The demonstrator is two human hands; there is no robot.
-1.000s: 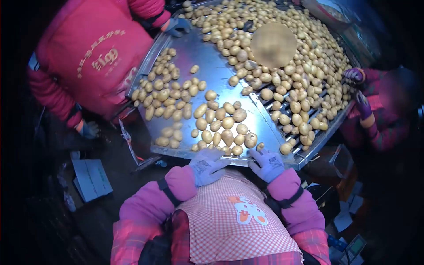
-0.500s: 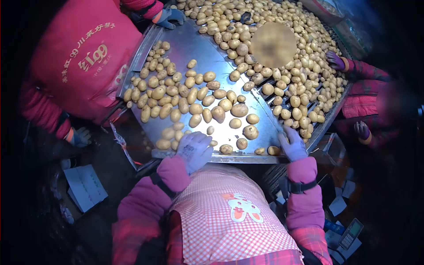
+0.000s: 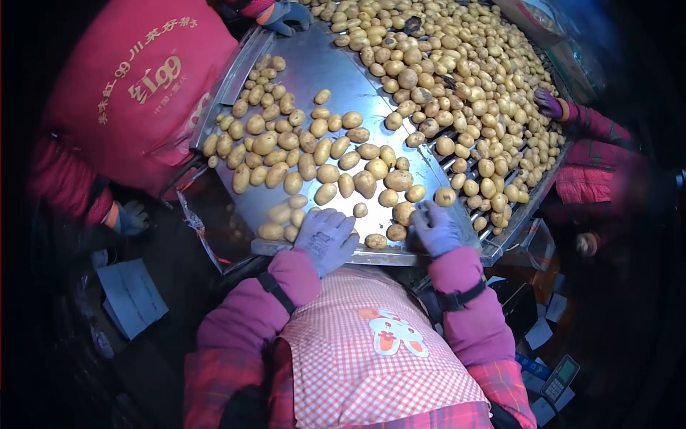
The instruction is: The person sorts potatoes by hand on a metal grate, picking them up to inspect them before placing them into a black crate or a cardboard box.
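Both of my hands wear pale purple gloves at the near edge of a metal sorting tray (image 3: 304, 71). My left hand (image 3: 327, 238) lies flat over the front rim, its fingers stretched forward beside a small potato (image 3: 360, 210). Just right of it sits another potato (image 3: 375, 241) by the rim. On the right side of the tray, my right hand (image 3: 438, 232) has its fingers apart and curves beside a potato (image 3: 403, 213). One more potato (image 3: 444, 196) lies just beyond its fingertips. What lies under either palm is hidden.
A slatted grate (image 3: 450, 154) heaped with potatoes adjoins the tray. A co-worker's gloved hand (image 3: 287, 17) rests at the tray's far left; another person's purple-gloved hand (image 3: 549, 104) touches the heap at right. A full red bag (image 3: 153, 86) stands at left, a white box (image 3: 134, 297) below.
My right hand has moved left across the tray, and potatoes near it have shifted left and away from the rim. My left hand stays near the front edge. The view has shifted slightly.
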